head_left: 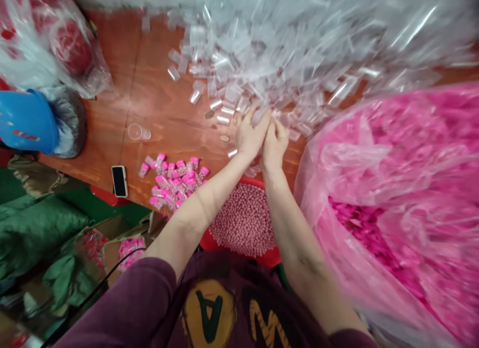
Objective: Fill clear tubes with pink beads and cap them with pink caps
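Note:
My left hand (251, 133) reaches into the near edge of a pile of clear plastic tubes (232, 64), its fingers bent around what looks like a clear tube. Touching it on the right is my right hand (275, 141), fingers curled; whatever it holds is hidden. Below both wrists sits a red basin (275, 258) full of small pink beads (245, 218). Left of my left forearm lies a heap of bead-filled tubes with pink caps (177, 181) on the wooden table (160, 108).
A large pink plastic bag (392, 153) of pink pieces fills the right side. At the left are a blue bucket (28, 121), a clear bag with red contents (71, 46), a phone (119, 181) and a small clear cup (134, 131). Open boxes (108, 228) stand below the table.

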A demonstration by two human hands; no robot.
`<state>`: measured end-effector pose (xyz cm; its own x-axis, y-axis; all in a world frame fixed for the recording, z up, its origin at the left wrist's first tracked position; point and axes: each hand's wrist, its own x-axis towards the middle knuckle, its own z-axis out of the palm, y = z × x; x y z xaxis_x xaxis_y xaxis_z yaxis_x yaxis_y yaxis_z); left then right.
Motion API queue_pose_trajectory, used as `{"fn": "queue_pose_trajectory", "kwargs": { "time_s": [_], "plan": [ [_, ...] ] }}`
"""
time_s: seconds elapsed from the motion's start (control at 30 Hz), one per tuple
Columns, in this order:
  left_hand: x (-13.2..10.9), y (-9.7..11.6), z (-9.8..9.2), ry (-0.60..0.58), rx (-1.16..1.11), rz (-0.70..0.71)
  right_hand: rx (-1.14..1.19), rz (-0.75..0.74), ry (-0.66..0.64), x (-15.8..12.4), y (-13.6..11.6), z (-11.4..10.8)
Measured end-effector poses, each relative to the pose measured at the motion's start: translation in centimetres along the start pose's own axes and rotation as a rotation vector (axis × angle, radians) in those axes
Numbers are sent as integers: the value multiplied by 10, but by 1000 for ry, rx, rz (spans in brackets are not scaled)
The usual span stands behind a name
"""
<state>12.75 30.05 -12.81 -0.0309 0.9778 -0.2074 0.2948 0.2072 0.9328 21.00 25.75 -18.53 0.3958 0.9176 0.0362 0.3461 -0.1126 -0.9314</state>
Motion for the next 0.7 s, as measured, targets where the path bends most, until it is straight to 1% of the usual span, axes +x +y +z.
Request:
{"fn": "queue_pose_trajectory", "kwargs": {
  "time_s": [0.03,0.13,0.2,0.27,0.3,0.37,0.4,0.47,0.53,0.57,0.6,0.63,0.7],
  "plan": [
    [-19,10,-9,35,-16,28,-29,3,34,-19,-14,-5],
    [-91,37,-47,50,-14,145,-54,46,36,-92,-68,-27],
    [-145,44,-75,26,10,171,-29,96,12,-147,-100,-43],
    [-196,37,-101,8,65,130,14,140,-52,-200,-115,-57],
    [-219,28,-112,-16,97,86,30,175,-91,-225,-115,-62],
    [-254,2,-128,-59,152,-37,40,257,-176,-267,-102,-68],
    [-266,-13,-134,-90,174,-102,34,296,-224,-284,-91,-70],
    [-281,-43,-143,-186,207,-208,-2,332,-353,-311,-67,-75],
    [-284,-68,-150,-289,262,-287,-105,308,-501,-328,-47,-80],
    [-283,-78,-152,-333,302,-317,-185,286,-549,-333,-39,-83],
    [-282,-85,-154,-368,346,-342,-274,266,-570,-337,-34,-87],
    [-280,-89,-156,-402,384,-367,-355,249,-558,-339,-29,-90],
    [-276,-94,-156,-450,406,-411,-433,219,-469,-337,-24,-94]
  ]
}}
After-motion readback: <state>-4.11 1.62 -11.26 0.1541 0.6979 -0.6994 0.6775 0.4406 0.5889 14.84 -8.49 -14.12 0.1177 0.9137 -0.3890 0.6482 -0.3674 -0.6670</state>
